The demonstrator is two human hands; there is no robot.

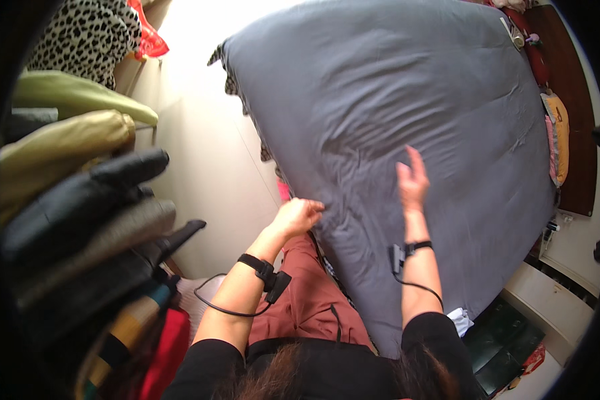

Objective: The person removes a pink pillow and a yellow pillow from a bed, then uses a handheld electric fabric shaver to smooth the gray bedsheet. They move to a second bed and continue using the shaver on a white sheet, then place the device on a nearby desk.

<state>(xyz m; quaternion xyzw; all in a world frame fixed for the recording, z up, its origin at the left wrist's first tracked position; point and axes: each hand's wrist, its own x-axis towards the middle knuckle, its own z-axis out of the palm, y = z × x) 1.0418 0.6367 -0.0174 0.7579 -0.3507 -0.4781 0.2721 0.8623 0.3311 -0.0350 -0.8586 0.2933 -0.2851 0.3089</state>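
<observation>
A: Sheet status?

B: Grey bedsheet (380, 127) spread across bed, covering nearly the whole mattress. Mostly smooth, light creases running toward the near-left corner. Near edge hanging down beside the legs.

A: Left hand?

B: Left hand (299, 216) at the sheet's near-left edge, fingers curled into a loose fist on the fabric. Looks like gripping the edge, though the fold inside the fist is hidden. Black wrist strap (255, 265) with small clipped unit and a black cable (210, 303) looping below the forearm.

A: Right hand?

B: Right hand (412, 181) flat on top of the sheet, fingers extended and spread, palm down. Grasping nothing, just pressing on the cloth. Same kind of strap on that wrist.

A: Surroundings?

B: Rust-red trousers (307, 300) directly below, between the arms. Pale floor (207, 167) left of the bed. Far left: rack of hanging clothes (87, 220), dark jackets, olive ones above, a spotted black-and-white garment (90, 37) at top. Patterned underlayer (232, 83) peeking out at the sheet's far-left corner. Right side: dark wooden headboard (573, 100), yellow-and-pink bedding (559, 133) tucked along it. White cabinet edge (547, 287) at lower right.
</observation>
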